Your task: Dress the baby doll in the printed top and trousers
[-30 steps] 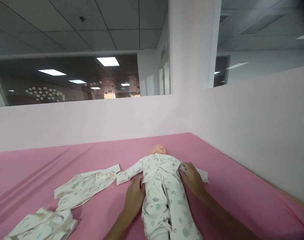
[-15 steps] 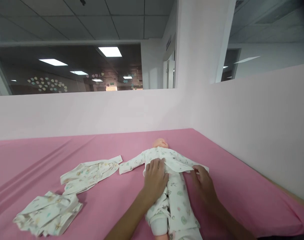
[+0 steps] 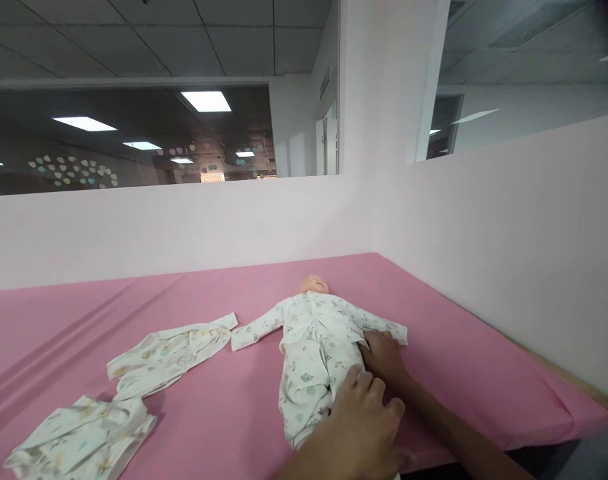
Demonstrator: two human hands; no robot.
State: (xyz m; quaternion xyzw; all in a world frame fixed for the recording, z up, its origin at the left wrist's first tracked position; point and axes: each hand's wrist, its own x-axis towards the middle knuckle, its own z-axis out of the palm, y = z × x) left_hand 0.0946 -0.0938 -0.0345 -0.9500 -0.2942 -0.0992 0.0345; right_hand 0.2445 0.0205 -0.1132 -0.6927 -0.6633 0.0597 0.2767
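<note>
A baby doll [image 3: 314, 284] lies on its back, arms spread, in a white printed long-sleeved shirt [image 3: 301, 312] and matching trousers [image 3: 304, 383]. My right hand [image 3: 384, 353] is at the doll's hip on the right, beside the shirt hem. Its fingers are bent in against the cloth and their tips are hidden, so what they grip is unclear. Nearer to me, my left hand [image 3: 361, 417] is over the trouser leg on the right, fingers loosely bent and thumb apart. It covers the lower part of that leg.
To the left, a spread printed baby garment [image 3: 174, 357] lies near the doll's sleeve cuff. A bunched printed garment [image 3: 81, 440] is closer to me. The pink sheet [image 3: 209, 427] covers the surface, bordered by a white wall [image 3: 184, 230] behind and another on the right.
My left hand has moved from the doll's belly to the trouser leg on the right. My right hand has shifted inward to the hip, and the shirt hem it was lifting now lies lower.
</note>
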